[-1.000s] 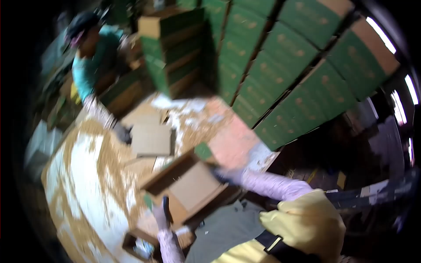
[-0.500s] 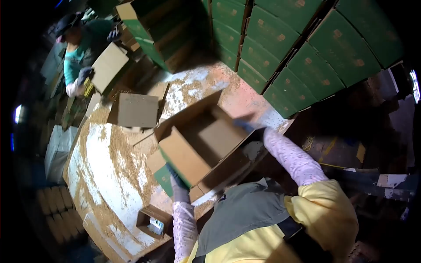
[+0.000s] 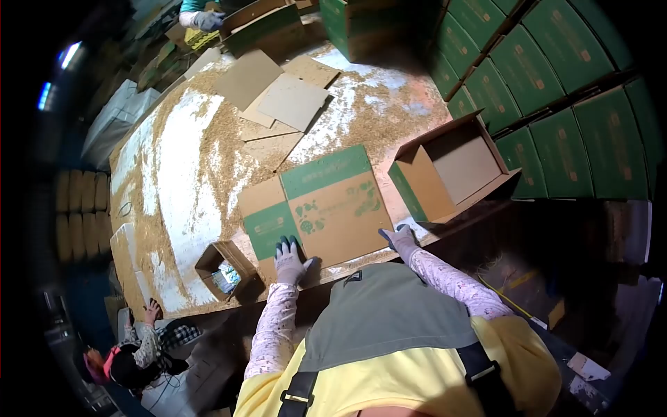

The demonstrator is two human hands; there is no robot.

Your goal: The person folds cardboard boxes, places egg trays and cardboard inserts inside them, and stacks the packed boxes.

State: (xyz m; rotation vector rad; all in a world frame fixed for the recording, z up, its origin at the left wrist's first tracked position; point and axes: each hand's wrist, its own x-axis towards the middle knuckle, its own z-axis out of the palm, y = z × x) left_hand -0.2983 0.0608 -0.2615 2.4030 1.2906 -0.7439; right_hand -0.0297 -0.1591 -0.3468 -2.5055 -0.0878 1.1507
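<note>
A flattened green and brown carton (image 3: 340, 208) lies on the table in front of me. My left hand (image 3: 290, 263) rests on its lower left edge, fingers spread. At its lower right edge is my right hand (image 3: 399, 238), thumb and fingers apart, touching the edge. Both hands wear grey gloves with dark fingertips. An open box (image 3: 417, 177) with green sides stands right of the flat carton, touched by neither hand.
Loose cardboard sheets (image 3: 295, 101) lie farther up the sawdust-strewn table (image 3: 180, 139). A small box (image 3: 243, 260) with packets stands left of my hands. Stacked green cartons (image 3: 542, 62) rise at right. A co-worker's gloved hand (image 3: 207, 21) holds a carton; another person (image 3: 142, 351) is lower left.
The open box has moved from between my hands to the right, and both hands have let go of it. The flat carton now shows fully under my hands. The co-worker has another carton in hand.
</note>
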